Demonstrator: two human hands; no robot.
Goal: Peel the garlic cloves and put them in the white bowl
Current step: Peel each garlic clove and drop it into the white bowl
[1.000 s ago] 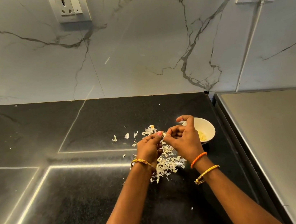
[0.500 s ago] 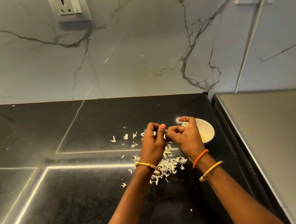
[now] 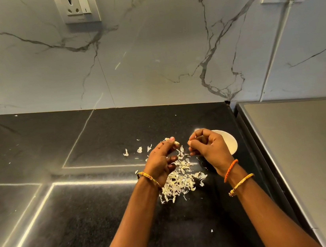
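While both hands hover above the dark worktop [image 3: 67, 219], the left hand [image 3: 159, 161] pinches a pale garlic clove [image 3: 175, 142] between thumb and fingertips, other fingers curled under. Just beside it, a small gap between them, the right hand [image 3: 211, 150] nips a scrap of skin [image 3: 189, 141] at its fingertips, though that scrap is too small to be sure of. Peeling is the step in hand, and the clove looks close to bare! Below lies the heap of peels [image 3: 179, 180], with loose flakes toward the back edge. Tucked behind the right hand, near the worktop's right edge, sits the white bowl [image 3: 230, 143], half hidden. Next, I'd say, drop the scrap, check the clove for clinging skin, then carry it right and release it over the bowl
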